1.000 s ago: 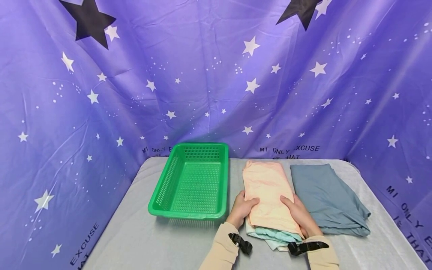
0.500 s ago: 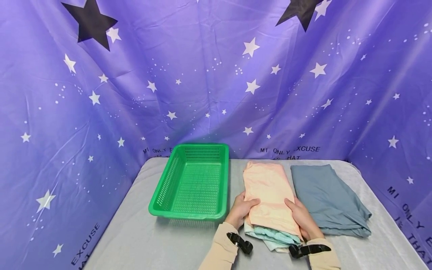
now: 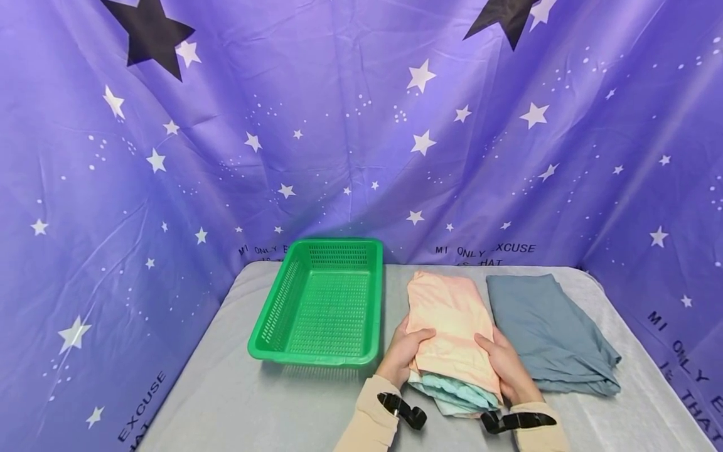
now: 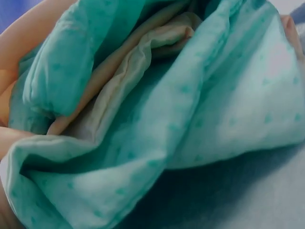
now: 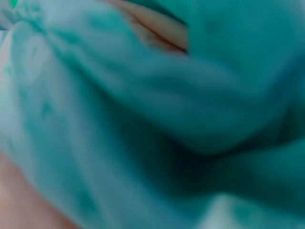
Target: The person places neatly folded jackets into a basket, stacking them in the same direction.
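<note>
A folded cloth bundle (image 3: 449, 320), peach on top, is held between both hands right of the table's middle. Mint-green layers (image 3: 457, 392) with small darker marks show at its near end. My left hand (image 3: 402, 351) grips the left edge, thumb on top and fingers hidden beneath. On the opposite edge my right hand (image 3: 508, 364) grips in the same way. In the left wrist view the green fabric (image 4: 186, 105) opens into loose folds with a peach layer (image 4: 95, 95) inside. Blurred green cloth (image 5: 143, 119) fills most of the right wrist view.
A green plastic basket (image 3: 369, 326) with perforated walls stands left of the bundle. To the right lies a folded grey-blue cloth (image 3: 548, 333), close to the right hand. The table (image 3: 226, 402) has a pale grey cover, and a purple star-patterned curtain (image 3: 350, 125) surrounds it.
The bundle's near end has shifted slightly away from me and its green layers bunch up more. Both hands keep their hold; the right thumb sits slightly farther right than a second ago.
</note>
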Available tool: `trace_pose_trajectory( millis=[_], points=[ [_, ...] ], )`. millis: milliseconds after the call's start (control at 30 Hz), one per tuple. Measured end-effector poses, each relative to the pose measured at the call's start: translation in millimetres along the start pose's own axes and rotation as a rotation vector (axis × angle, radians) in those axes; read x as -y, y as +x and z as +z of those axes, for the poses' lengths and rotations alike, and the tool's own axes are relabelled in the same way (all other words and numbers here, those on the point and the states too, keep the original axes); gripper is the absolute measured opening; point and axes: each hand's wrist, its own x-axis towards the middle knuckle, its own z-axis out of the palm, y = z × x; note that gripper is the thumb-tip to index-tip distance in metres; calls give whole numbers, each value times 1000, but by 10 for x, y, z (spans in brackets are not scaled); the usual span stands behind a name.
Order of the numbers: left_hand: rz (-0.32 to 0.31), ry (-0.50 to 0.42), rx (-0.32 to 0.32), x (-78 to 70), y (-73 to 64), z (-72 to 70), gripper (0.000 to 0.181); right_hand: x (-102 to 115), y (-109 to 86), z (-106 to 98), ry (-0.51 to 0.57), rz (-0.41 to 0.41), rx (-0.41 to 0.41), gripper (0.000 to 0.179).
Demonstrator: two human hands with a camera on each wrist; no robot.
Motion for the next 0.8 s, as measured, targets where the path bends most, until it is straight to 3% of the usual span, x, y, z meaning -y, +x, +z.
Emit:
trace_pose_trajectory(
  millis=[333, 600, 800],
  points=[
    [26, -47, -37, -37, -62, 61, 74, 36, -66, 20, 6, -94, 24, 79],
    [30, -89, 7, -158, -154, 93, 66, 158, -120, 78, -86, -172, -21, 79],
    [28, -125, 23, -241, -190, 97, 58, 274, -175, 126, -88, -209, -28, 77]
  ],
)
